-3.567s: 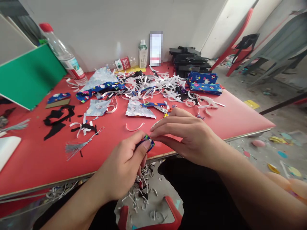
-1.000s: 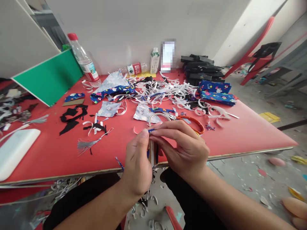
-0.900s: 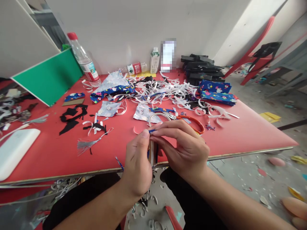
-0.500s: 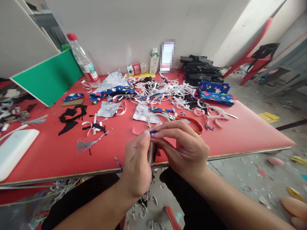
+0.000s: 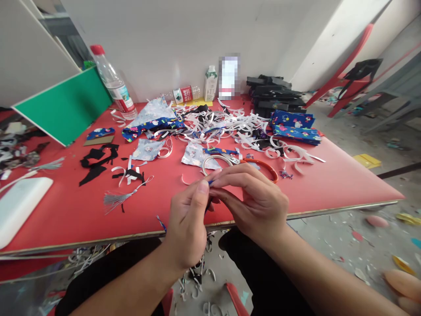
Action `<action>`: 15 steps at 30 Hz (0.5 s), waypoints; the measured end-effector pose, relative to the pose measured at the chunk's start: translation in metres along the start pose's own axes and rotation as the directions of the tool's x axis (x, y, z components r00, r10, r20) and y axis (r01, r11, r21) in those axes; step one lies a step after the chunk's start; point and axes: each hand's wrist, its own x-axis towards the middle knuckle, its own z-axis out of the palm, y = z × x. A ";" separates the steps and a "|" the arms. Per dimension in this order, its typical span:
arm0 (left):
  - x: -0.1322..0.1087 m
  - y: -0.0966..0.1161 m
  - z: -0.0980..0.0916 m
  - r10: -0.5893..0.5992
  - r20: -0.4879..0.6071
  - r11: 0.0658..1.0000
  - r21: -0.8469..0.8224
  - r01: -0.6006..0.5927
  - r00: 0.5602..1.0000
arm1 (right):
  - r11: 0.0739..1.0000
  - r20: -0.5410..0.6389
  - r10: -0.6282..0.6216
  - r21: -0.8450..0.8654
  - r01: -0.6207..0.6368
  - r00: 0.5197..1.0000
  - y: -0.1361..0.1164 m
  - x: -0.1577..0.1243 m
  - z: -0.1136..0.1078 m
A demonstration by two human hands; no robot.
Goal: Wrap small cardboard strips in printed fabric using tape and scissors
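Observation:
My left hand (image 5: 188, 221) and my right hand (image 5: 255, 199) meet over the table's front edge. Between their thumbs and fingertips they pinch a small piece of blue fabric (image 5: 211, 181), mostly covered by the fingers. Part of it shows dark underneath. Just beyond my right fingers lies a tool with an orange loop handle (image 5: 275, 174), partly hidden, and a pale ring (image 5: 204, 165) sits beside it. Behind these are a light-backed fabric scrap (image 5: 192, 156) and a blue patterned strip (image 5: 221, 151).
White curled strips (image 5: 226, 125) heap across the middle of the red table (image 5: 348, 175). Folded blue patterned fabric (image 5: 294, 131) and stacked black pieces (image 5: 274, 94) are at right. A water bottle (image 5: 120, 94), a green board (image 5: 66, 105) and a grey tassel (image 5: 116, 199) are at left.
The held piece has turned, so the pale edge that hung below my fingers no longer shows. Less blue is visible at the fingertips. Both hands stay nearly in place.

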 end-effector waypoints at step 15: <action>0.005 -0.007 -0.004 0.163 0.141 0.986 -0.050 -0.158 0.976 | 0.999 0.036 -0.040 0.008 0.040 0.999 0.005 -0.001 -0.004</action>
